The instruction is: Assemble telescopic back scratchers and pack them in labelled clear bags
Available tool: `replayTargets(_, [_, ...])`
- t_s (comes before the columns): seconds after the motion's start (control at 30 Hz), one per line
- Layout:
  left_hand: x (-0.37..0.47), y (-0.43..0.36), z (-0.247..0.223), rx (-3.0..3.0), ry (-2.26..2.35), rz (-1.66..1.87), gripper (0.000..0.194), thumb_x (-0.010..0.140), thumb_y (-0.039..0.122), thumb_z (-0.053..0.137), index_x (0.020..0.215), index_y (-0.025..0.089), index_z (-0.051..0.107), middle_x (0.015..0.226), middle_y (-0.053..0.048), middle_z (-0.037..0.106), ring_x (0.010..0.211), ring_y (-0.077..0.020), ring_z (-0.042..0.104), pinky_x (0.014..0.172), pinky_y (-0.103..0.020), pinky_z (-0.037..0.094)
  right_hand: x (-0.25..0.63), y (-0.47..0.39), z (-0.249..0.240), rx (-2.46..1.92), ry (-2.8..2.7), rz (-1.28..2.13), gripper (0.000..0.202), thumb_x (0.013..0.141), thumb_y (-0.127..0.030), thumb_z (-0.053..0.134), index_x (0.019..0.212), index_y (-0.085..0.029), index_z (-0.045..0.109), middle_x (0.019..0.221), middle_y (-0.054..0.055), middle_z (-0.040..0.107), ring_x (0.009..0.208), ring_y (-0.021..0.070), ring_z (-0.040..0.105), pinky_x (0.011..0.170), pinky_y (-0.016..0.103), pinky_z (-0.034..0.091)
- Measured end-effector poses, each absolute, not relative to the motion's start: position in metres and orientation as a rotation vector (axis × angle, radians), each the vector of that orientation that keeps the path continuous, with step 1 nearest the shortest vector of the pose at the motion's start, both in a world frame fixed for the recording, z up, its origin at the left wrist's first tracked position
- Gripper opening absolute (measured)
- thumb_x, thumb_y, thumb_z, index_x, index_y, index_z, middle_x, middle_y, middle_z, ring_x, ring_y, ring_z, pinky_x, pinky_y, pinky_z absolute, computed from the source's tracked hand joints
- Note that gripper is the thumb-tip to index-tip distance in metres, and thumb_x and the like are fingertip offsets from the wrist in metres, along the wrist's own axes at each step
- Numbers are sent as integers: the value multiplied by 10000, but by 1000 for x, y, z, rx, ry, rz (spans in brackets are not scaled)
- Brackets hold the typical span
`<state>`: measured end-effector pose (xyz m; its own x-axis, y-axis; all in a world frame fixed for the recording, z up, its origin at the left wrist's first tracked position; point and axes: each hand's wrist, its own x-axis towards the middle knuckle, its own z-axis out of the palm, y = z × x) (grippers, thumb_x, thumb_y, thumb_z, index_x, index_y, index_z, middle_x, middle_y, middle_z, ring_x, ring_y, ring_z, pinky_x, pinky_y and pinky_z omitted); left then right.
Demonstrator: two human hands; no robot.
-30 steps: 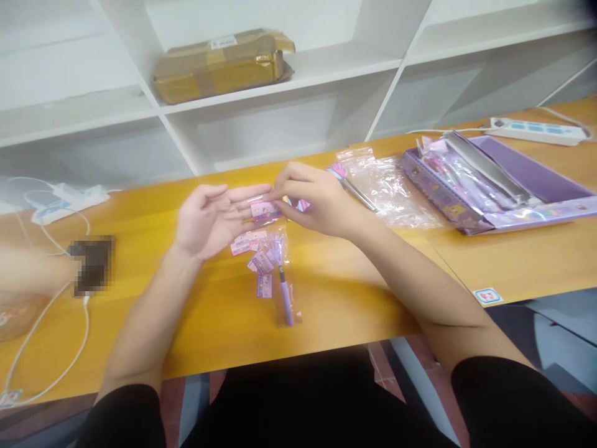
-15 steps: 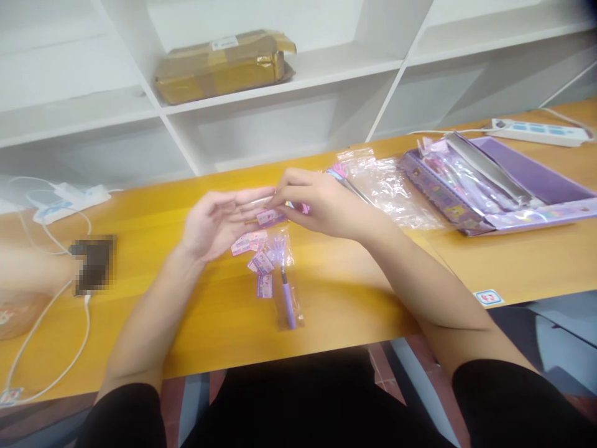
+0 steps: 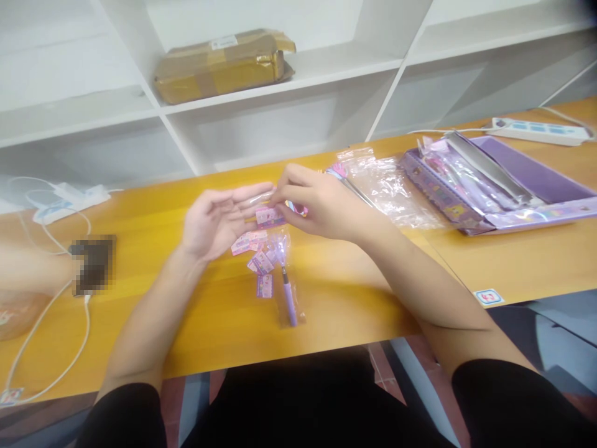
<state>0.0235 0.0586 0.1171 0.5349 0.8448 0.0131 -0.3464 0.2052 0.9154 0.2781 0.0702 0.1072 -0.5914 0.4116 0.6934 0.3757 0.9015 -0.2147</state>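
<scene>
My left hand [image 3: 217,218] is palm up with its fingers spread, their tips beside a small clear plastic piece. Above the table, my right hand [image 3: 310,202] pinches something small and clear that its fingers largely hide. A pink printed card [image 3: 269,216] shows just below the fingertips of both hands. Several more pink cards [image 3: 261,262] lie on the wooden table [image 3: 345,311] under my hands. Beside them rests a purple pen [image 3: 289,298] in a clear sleeve.
On the right stands an open purple box [image 3: 471,214] holding wrapped items, with clear bags [image 3: 396,193] next to it. Power strips [image 3: 541,132] lie at the back. A person's hand holds a blurred dark device [image 3: 96,264] at left. A taped parcel [image 3: 224,68] sits on a shelf.
The fingertips of my hands have shifted slightly, and the clear piece and pink card between them show more. The purple pen's sleeve has moved very slightly.
</scene>
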Motion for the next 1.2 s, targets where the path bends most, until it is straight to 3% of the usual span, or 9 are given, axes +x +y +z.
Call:
replayTargets(0.47, [26,57,115,1114,608,942,581,965,467,547,1316,111,843,1429,-180,789,1445,-431,673,1195,-566,549,273,71,105,-630,-2184,85,58,1084,-219,606,1036,-227,639,974,26,630,780,149,538,710,308,422])
replayTargets(0.5, [27,55,117,1110,611,958,570,964,464,555,1307,115,847,1437,-181,785,1455,-434,665,1203,-573,544,273,73,105,-675,-2122,141,27,1082,-240,634,1059,-227,634,964,22,637,772,146,539,712,305,430])
replayTargets(0.63, [28,51,122,1097,594,1000,533,972,462,559,1272,137,857,1450,-176,779,1518,-430,617,1254,-580,509,277,82,103,-829,-2057,553,209,1071,-407,724,1074,-212,650,890,6,687,730,139,574,673,286,457])
replayTargets(0.83, [24,53,124,1136,566,991,551,986,460,533,1301,127,839,1477,-181,764,1549,-432,584,1251,-578,515,272,93,93,-540,-2322,1214,302,1003,-470,797,1125,-196,758,911,10,766,770,144,649,678,265,528])
replayTargets(1.07, [22,55,122,1213,614,990,579,986,501,554,1362,129,790,1524,-185,734,1543,-442,581,1232,-575,526,253,91,75,-669,-2069,1561,402,1106,-526,654,946,-163,719,707,-37,582,617,95,480,572,239,395])
replayTargets(1.2, [22,57,122,1225,626,988,590,981,502,576,1436,165,741,1512,-178,741,1449,-419,667,1167,-542,569,251,88,74,-695,-1987,1622,480,1096,-578,665,825,-183,636,664,-56,480,600,91,412,565,252,333])
